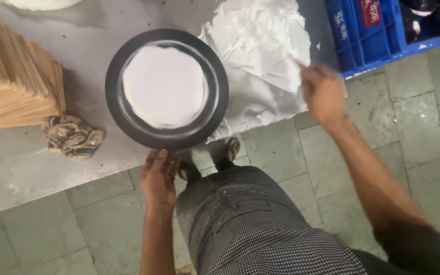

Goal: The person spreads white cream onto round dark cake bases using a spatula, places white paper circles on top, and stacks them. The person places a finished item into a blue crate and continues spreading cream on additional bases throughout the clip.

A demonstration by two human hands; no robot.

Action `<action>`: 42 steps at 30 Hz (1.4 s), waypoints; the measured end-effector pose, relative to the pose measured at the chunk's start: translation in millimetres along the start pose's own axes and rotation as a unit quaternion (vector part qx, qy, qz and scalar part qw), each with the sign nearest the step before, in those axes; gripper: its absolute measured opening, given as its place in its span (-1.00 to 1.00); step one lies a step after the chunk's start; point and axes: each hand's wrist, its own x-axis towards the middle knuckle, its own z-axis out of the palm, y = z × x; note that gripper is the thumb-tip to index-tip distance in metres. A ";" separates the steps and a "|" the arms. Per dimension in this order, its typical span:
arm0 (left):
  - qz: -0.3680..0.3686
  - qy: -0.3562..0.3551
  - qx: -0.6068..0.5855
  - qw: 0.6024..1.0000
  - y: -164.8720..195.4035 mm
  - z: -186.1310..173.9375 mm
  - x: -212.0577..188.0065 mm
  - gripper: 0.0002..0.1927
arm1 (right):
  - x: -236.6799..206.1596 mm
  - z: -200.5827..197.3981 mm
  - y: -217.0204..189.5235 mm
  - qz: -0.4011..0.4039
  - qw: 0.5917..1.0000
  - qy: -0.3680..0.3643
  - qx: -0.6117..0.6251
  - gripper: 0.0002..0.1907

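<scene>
Your left hand [159, 178] sits at the lower centre of the frame, fingers loosely spread, touching the near rim of the dark round tray [167, 89], which holds a white disc [165, 85] at upper centre. Your right hand [323, 93], blurred at upper right, pinches a white scrap from the pile of white scraps [260, 38].

Grey steel table [21, 168]; on it round dark pan [167, 89]; white scraps [260, 46]; wooden stack [11, 76]; crumpled rag [72, 136]
</scene>
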 end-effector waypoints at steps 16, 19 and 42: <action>0.050 0.078 0.002 0.996 -17.5 20.1 15.8 -0.69 | 16.6 109.7 27.4 0.387 0.769 -0.132 0.492 -0.58; 0.141 0.069 -0.095 0.983 41.4 -11.3 44.3 -0.84 | 23.2 90.1 15.5 0.401 0.736 -0.120 0.532 -0.59; 0.059 -0.127 -0.021 0.990 13.1 -39.4 71.3 -0.52 | 151.1 -138.2 -273.2 0.282 0.930 -0.235 0.018 -0.76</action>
